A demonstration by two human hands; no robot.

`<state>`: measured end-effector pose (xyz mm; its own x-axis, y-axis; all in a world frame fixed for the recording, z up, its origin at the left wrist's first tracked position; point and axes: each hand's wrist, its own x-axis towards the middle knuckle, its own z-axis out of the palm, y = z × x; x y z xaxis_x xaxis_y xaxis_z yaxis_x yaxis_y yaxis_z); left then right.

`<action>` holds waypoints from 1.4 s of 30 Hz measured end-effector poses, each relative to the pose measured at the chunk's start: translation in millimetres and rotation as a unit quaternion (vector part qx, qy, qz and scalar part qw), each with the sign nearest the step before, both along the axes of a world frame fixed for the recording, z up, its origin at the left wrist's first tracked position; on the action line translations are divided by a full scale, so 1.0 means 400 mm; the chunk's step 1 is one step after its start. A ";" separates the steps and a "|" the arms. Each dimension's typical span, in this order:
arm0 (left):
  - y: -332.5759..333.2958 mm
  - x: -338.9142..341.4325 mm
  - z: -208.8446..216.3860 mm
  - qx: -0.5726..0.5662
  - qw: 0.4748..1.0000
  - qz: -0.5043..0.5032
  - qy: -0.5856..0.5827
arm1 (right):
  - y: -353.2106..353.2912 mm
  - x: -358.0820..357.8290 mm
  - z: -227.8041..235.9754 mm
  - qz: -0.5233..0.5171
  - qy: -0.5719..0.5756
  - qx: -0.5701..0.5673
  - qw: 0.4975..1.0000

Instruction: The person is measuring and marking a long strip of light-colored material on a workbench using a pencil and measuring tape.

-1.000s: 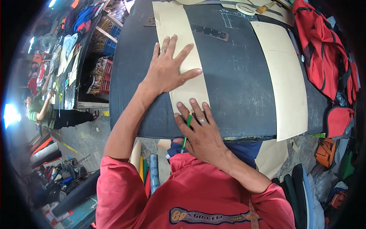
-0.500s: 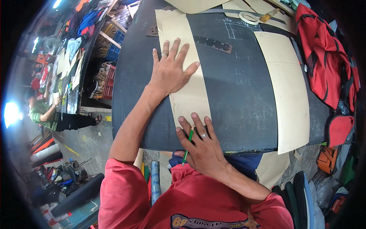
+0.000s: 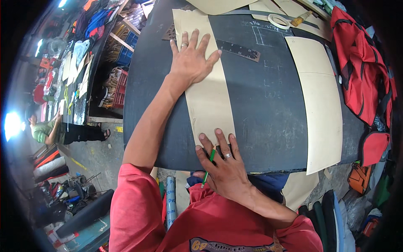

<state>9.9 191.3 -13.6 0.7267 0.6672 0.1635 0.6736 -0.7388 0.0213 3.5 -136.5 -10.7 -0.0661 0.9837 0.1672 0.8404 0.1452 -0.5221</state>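
A long tan paper strip lies lengthwise across the dark table, its near end under my right hand. My left hand is spread flat on the strip's far half, fingers apart and thumb out to the right. At the near end, the fingertips of my right hand press on the paper. A green pencil is tucked between that hand's fingers, pointing away from me. To the right of the strip lies a dark ruler, its left end close to the paper's edge.
A wider tan card panel lies on the right of the dark tabletop. Farther back are a tape roll and a brush-like tool. A red bag hangs over the right side. Another person stands at a cluttered table on the left.
My left hand has slid a little farther away along the strip. My right hand stays at the near end with the pencil. The whole view has shifted slightly.
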 end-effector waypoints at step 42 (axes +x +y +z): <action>0.323 0.087 -0.056 0.215 0.900 -0.249 -0.286 | 0.001 -0.012 0.021 0.004 -0.017 -0.046 0.999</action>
<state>44.9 320.7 -36.0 0.6335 0.0685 0.7707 0.2266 -0.9688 -0.1001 -1.1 -136.2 -2.2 -0.0784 0.9942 0.0741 0.8572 0.1052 -0.5042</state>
